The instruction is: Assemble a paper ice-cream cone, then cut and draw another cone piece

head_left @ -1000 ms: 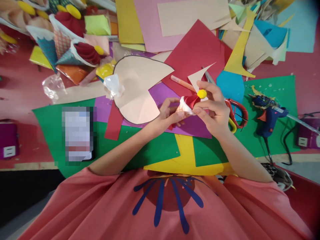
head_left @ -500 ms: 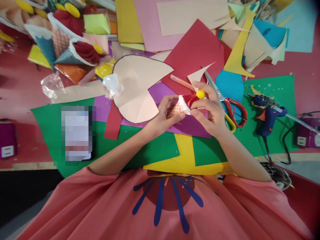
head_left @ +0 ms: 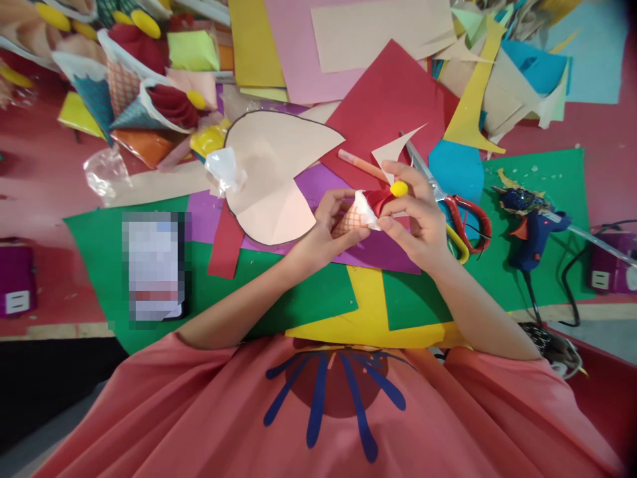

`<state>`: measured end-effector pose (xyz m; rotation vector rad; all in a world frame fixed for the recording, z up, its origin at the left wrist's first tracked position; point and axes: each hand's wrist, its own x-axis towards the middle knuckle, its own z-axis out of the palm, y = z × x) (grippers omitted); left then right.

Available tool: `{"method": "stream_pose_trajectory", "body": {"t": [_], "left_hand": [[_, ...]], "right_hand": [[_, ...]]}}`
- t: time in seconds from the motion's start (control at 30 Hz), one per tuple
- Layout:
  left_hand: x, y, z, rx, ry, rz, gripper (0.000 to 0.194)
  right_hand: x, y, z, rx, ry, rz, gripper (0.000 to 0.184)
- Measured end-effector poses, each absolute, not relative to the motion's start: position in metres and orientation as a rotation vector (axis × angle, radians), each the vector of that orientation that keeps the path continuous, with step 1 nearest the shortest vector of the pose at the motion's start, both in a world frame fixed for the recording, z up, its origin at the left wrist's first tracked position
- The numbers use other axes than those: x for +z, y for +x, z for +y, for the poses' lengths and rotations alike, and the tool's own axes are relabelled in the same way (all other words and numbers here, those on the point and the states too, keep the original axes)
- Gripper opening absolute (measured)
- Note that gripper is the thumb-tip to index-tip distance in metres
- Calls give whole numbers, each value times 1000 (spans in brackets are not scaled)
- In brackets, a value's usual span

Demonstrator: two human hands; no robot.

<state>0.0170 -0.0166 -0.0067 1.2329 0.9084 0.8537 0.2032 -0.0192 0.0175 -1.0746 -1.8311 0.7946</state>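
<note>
Between my hands is a small craft ice cream cone (head_left: 352, 219), with an orange checked body, a white wavy rim, a red filling and a yellow ball on top. It lies tilted, its mouth toward the right. My left hand (head_left: 336, 222) is wrapped round the checked body, thumb below and fingers above. My right hand (head_left: 421, 222) pinches the rim and red filling, with its upper fingers beside the yellow ball. Just right of that hand lie scissors (head_left: 468, 222) with red handles. A large cream paper shape (head_left: 271, 172) with a dark outline lies to the left.
Several finished cones (head_left: 169, 106) are piled at the upper left. A phone (head_left: 154, 265) with a blurred screen rests on green sheet (head_left: 94, 245). A blue glue gun (head_left: 535, 239) and its cable lie at the right. Paper scraps (head_left: 517, 93) cover the upper right.
Almost nothing differs. Both hands keep the cone in the same place, with only a slight shift of the right fingers; the view has moved a little.
</note>
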Motion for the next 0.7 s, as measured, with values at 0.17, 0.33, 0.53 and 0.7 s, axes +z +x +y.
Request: {"method": "stream_pose_trajectory", "body": {"t": [0.17,0.33,0.53,0.7], "left_hand": [[-9,16,-17,833,1255,918,54],[-17,15,-18,928,1410,968,57],[-19,15,-19,919,1436,968,57],[-16,15,-20,913,1448,980,55]], "right_hand": [[16,204,-18,756,-1056,-1843,11],[15,205,-18,752,-1059,-1841,11],[15,204,-18,751,-1071,-1826,13],[14,204,-18,785,-1114,-1811,20]]}}
